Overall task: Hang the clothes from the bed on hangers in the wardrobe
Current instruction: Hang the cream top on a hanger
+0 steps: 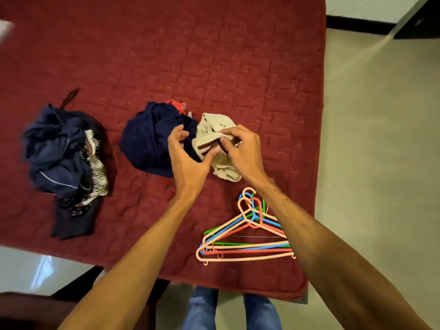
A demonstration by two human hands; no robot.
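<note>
A crumpled cream garment [209, 129] with dark print and a brown collar lies mid-bed beside a bundled navy garment [147, 139]. My right hand [240, 148] pinches the cream garment at its collar. My left hand [188, 158] hovers between the two garments with spread, bent fingers, its fingertips at the navy cloth. A stack of several coloured plastic hangers [245, 234] lies near the bed's front edge, partly under my right forearm. A second pile of dark blue and patterned clothes [64, 158] sits at the left.
The bed carries a quilted maroon cover [214, 55]. Pale tiled floor [381, 139] runs along its right side and front. A dark furniture piece [419, 22] stands at the top right. My legs in jeans [259, 310] stand at the bed's front edge.
</note>
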